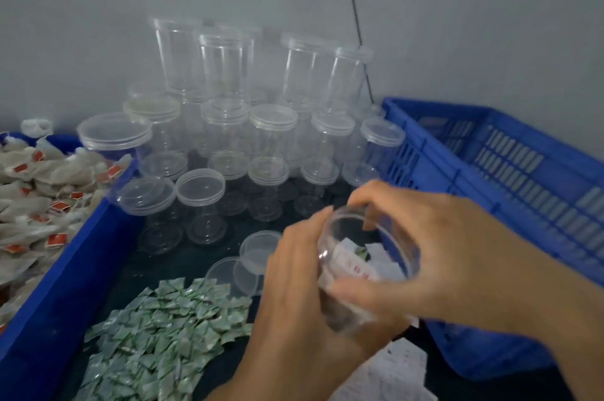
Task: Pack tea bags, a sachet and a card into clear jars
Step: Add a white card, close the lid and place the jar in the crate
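The person is gripping one clear round plastic jar (354,230) with both hands above the near right part of the dark counter (127,273), just beside the blue slotted plastic crate (483,152) sitting along the right edge. The left hand (294,276) is wrapping its fingers (309,234) round the jar's body. The right hand (457,253) is curling fingers and thumb round the open rim. The jar is lying tilted, mouth toward the person, with white red-printed tea bags (356,266) showing inside. Whether the sachet and card are in is too blurred to tell.

Judging from that tilt, the contents are likely to be sliding out if the mouth is dipping lower before a lid is going on. The smooth wall may also be slipping in the grip. A dropped jar or a swinging forearm could be toppling the stacked lidded clear jars (225,73) standing at the far edge.

- **Jar in hand:** one.
- **Loose clear round lids (258,250):** two, lying just left of the left hand.
- **Blue containers:** two, the crate and a blue plastic tray (65,286) at the left edge.
- **Stacked jars:** roughly twenty, overlapping too much for an exact figure.
- **Too many to count:** the heap of red-tagged tea bags (42,201) in the tray, the pile of small green foil sachets (163,335) and the white printed cards (402,364) at the near edge.
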`<state>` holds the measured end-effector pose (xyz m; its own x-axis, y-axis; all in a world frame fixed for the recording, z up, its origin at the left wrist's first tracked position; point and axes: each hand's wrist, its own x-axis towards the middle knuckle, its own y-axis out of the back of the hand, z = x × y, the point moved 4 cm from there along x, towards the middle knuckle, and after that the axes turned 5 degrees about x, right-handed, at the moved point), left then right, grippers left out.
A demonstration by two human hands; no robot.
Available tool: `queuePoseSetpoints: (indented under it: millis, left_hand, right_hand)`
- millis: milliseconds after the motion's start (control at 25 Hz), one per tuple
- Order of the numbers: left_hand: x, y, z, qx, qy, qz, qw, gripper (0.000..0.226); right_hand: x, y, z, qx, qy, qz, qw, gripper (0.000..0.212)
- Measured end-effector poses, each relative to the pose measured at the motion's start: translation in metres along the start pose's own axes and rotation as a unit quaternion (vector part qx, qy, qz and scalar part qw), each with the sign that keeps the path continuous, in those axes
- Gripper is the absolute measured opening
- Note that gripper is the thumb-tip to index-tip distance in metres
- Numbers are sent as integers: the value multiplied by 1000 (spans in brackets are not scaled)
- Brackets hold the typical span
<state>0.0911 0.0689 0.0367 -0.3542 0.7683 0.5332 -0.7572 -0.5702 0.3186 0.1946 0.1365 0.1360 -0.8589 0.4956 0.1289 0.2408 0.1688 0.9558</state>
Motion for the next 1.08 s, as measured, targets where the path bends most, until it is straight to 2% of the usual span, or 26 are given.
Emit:
queuePoseSetpoints:
  millis: [120,280,320,400,480,600,720,840,1000,1080]
  left_hand:
    - [39,-20,27,-52,-44,-90,994,86]
    - [81,-46,37,52,-119,-61,990,58]
    - [88,-57,38,71,-140,-72,985,50]
    - [96,-90,42,109,-183,-129,969,50]
    - [97,-128,45,154,-232,-187,942,59]
    - [99,-162,35,191,-252,-237,919,71]
    - [99,-166,18,188,-226,-250,923,77]
    - [94,-158,3,171,-208,-238,933,78]
    - [91,-152,-17,190,-176,-264,929,77]
    - [97,-156,-18,180,-162,-262,934,76]
  right_hand:
    - [-3,62,28,15,-48,64,997,76]
    - [12,140,92,3,-112,179,977,90]
    - [21,154,111,-18,-134,191,972,91]
    - [45,167,155,-71,-191,195,959,91]
    - [76,160,197,-130,-255,185,940,86]
    - [112,118,247,-112,-310,130,935,75]
    - [127,75,284,-28,-356,105,928,65]
    - [136,47,313,63,-392,123,909,61]
    - [144,18,336,27,-416,67,906,42]
    - [143,2,341,71,-448,18,891,31]
